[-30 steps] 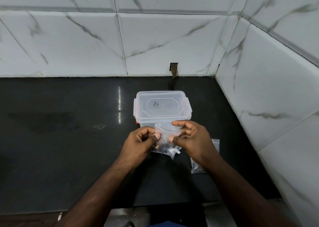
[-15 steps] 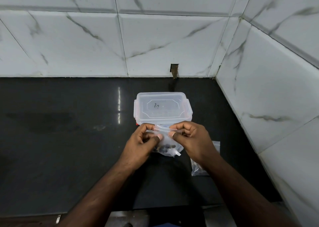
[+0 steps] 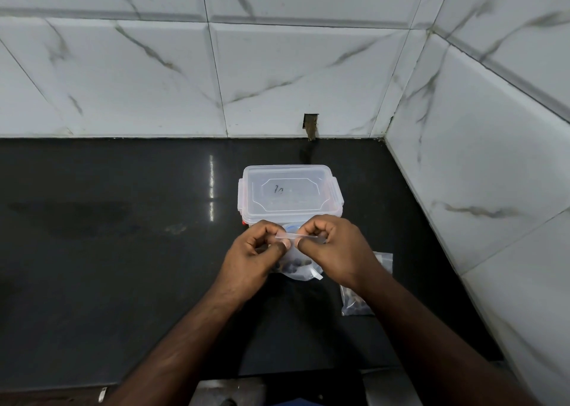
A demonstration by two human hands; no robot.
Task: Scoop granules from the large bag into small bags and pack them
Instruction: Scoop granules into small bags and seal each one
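Hands meet just in front of the lidded clear container (image 3: 290,194), our landmark on the dark countertop (image 3: 123,251). We see the left hand (image 3: 253,251) and the right hand (image 3: 336,251) each pinching the top strip of a small clear bag (image 3: 300,268), thumbs against curled forefingers, the strip stretched between them. Dark granules (image 3: 293,265) sit in the bag's bottom, which hangs below the hands, nearer us than the container. Right of that bag, farther from the container, a second small bag (image 3: 359,300) with granules lies flat, partly under the right forearm.
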